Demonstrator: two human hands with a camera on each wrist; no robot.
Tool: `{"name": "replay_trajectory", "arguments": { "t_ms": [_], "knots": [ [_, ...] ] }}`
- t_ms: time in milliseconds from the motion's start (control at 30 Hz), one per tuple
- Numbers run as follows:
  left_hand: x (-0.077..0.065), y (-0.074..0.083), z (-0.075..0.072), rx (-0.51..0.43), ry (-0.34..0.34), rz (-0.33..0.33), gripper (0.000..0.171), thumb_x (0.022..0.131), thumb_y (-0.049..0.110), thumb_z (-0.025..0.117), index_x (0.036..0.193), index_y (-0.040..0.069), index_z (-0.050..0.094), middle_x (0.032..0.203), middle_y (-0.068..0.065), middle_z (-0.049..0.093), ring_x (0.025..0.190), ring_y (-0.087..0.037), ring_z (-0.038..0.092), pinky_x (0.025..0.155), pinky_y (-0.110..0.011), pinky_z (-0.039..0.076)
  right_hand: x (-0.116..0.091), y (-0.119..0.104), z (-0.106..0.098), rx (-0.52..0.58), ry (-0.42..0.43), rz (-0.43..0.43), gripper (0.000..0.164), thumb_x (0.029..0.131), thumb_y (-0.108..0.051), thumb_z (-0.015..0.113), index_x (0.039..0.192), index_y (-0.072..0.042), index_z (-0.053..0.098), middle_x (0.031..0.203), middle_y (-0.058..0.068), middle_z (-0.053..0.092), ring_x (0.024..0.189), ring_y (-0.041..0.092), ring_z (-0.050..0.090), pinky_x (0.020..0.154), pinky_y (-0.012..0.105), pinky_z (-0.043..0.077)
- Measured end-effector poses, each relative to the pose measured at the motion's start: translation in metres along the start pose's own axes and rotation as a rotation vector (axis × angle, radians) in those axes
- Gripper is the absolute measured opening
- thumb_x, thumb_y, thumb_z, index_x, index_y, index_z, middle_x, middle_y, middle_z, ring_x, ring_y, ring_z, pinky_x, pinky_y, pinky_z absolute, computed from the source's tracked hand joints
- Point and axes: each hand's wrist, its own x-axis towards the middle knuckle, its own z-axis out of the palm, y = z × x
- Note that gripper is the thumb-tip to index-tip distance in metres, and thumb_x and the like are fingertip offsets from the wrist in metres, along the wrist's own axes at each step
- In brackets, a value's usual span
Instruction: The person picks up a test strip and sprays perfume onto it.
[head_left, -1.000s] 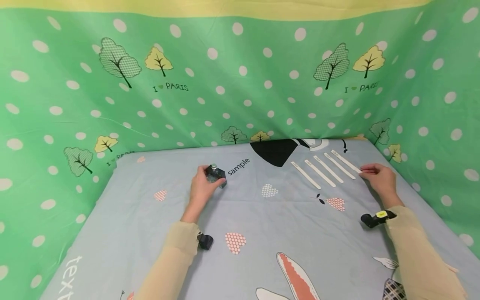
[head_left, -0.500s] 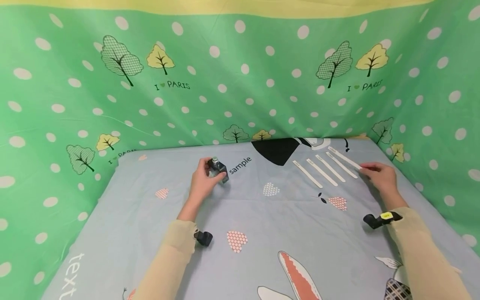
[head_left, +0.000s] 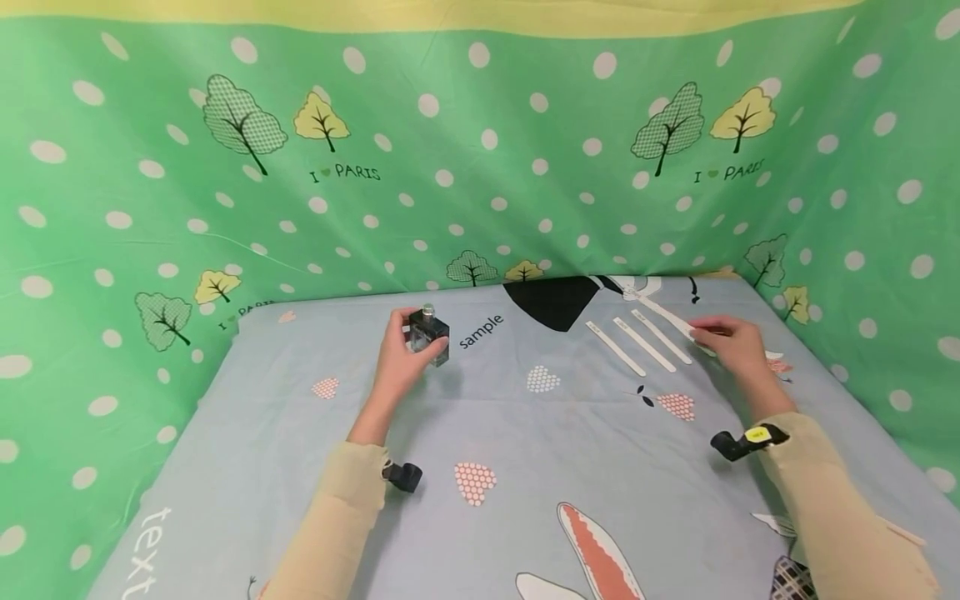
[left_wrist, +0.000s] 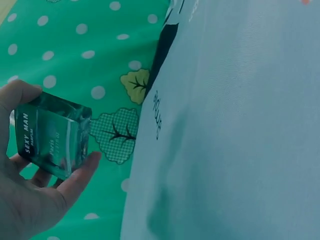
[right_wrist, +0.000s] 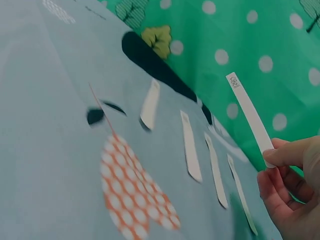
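In the head view my left hand [head_left: 397, 360] grips a square, dark-topped glass perfume bottle [head_left: 428, 330], upright and raised over the cloth. The left wrist view shows lettering on the bottle [left_wrist: 52, 132], with "SEXY MAN PARFUM" readable. Over on the right, my right hand [head_left: 738, 350] pinches one end of a white paper tester strip [head_left: 666, 314] between thumb and fingers. In the right wrist view that strip [right_wrist: 250, 117] points up and away, small print at its far tip. Several similar strips [right_wrist: 190, 145] lie roughly parallel on the cloth beneath; the right hand partly hides one in the head view.
A grey-blue printed cloth [head_left: 555, 433] with hearts and lettering covers the table. Green dotted curtains [head_left: 480, 167] stand along the back and both sides. Black wrist cameras [head_left: 748, 442] sit on both forearms.
My right hand has picked up the rightmost strip and moved it left, above the others. The left hand has lifted the bottle slightly and turned it more upright.
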Motion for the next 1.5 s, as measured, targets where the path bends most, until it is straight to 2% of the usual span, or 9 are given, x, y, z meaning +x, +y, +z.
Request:
{"name": "replay_trajectory", "arguments": {
  "t_ms": [200,333,400,500,633,867,1067,1367,1500],
  "knots": [
    [-0.003,0.005,-0.003,-0.011,0.005,0.014,0.064,0.088,0.02,0.075,0.143,0.008,0.043,0.145,-0.015,0.047,0.127,-0.035,0.048,0.104,-0.052,0.046,-0.008,-0.017,0.011,0.038,-0.063,-0.042,0.046,0.097,-0.028,0.066,0.128,0.005,0.06,0.08,-0.035,0.059,0.075,-0.012,0.061,0.072,0.012,0.055],
    [-0.005,0.007,-0.004,-0.004,-0.002,0.047,0.07,0.092,0.024,0.071,0.152,0.014,0.036,0.143,-0.017,0.054,0.123,-0.033,0.053,0.093,-0.049,0.051,-0.013,-0.027,0.018,0.042,-0.09,-0.05,0.045,0.097,-0.029,0.066,0.129,0.002,0.061,0.085,-0.03,0.061,0.077,-0.01,0.063,0.075,0.016,0.057],
    [-0.006,0.007,-0.004,0.008,-0.001,0.088,0.073,0.094,0.025,0.069,0.155,0.019,0.03,0.139,-0.018,0.057,0.118,-0.033,0.055,0.085,-0.045,0.054,-0.015,-0.032,0.022,0.039,-0.102,-0.069,0.044,0.096,-0.028,0.067,0.128,0.002,0.062,0.088,-0.028,0.061,0.078,-0.01,0.063,0.077,0.018,0.058],
    [-0.006,0.007,-0.003,0.024,0.007,0.162,0.075,0.095,0.025,0.068,0.157,0.024,0.026,0.141,-0.016,0.053,0.114,-0.033,0.055,0.076,-0.039,0.057,-0.018,-0.039,0.028,0.052,-0.129,-0.096,0.043,0.096,-0.025,0.067,0.128,0.004,0.062,0.089,-0.027,0.061,0.079,-0.008,0.065,0.078,0.018,0.058],
    [-0.005,0.009,-0.003,0.022,0.022,0.252,0.075,0.094,0.021,0.068,0.157,0.022,0.027,0.149,-0.015,0.042,0.116,-0.037,0.056,0.074,-0.037,0.06,-0.019,-0.05,0.035,0.094,-0.17,-0.121,0.042,0.096,-0.02,0.067,0.126,0.008,0.061,0.086,-0.027,0.062,0.079,-0.007,0.066,0.079,0.019,0.059],
    [-0.006,0.015,-0.005,0.053,-0.009,0.343,0.076,0.096,0.016,0.066,0.157,0.023,0.021,0.147,-0.019,0.042,0.113,-0.039,0.057,0.065,-0.039,0.058,-0.021,-0.072,0.048,0.098,-0.207,-0.139,0.038,0.095,-0.016,0.068,0.123,0.008,0.064,0.087,-0.022,0.063,0.076,-0.008,0.065,0.081,0.026,0.061],
    [-0.006,0.018,-0.005,0.04,-0.047,0.376,0.066,0.097,0.012,0.064,0.151,0.02,0.027,0.148,-0.019,0.038,0.112,-0.042,0.057,0.068,-0.048,0.062,-0.022,-0.092,0.058,0.119,-0.269,-0.121,0.039,0.094,-0.015,0.069,0.125,0.009,0.063,0.091,-0.012,0.065,0.08,-0.003,0.068,0.081,0.022,0.06],
    [-0.008,0.018,-0.005,0.078,-0.061,0.371,0.06,0.098,0.012,0.062,0.149,0.021,0.031,0.147,-0.022,0.034,0.111,-0.039,0.054,0.067,-0.046,0.061,-0.017,-0.112,0.07,0.096,-0.304,-0.101,0.038,0.094,-0.014,0.069,0.127,0.005,0.063,0.103,0.006,0.067,0.076,-0.004,0.065,0.075,0.015,0.058],
    [-0.009,0.019,-0.005,0.075,-0.071,0.356,0.06,0.098,0.012,0.062,0.149,0.021,0.031,0.145,-0.022,0.034,0.11,-0.039,0.054,0.067,-0.046,0.061,-0.019,-0.12,0.071,0.082,-0.311,-0.118,0.036,0.094,-0.015,0.069,0.124,0.005,0.065,0.101,0.006,0.07,0.076,-0.003,0.065,0.074,0.015,0.058]
  ]
}}
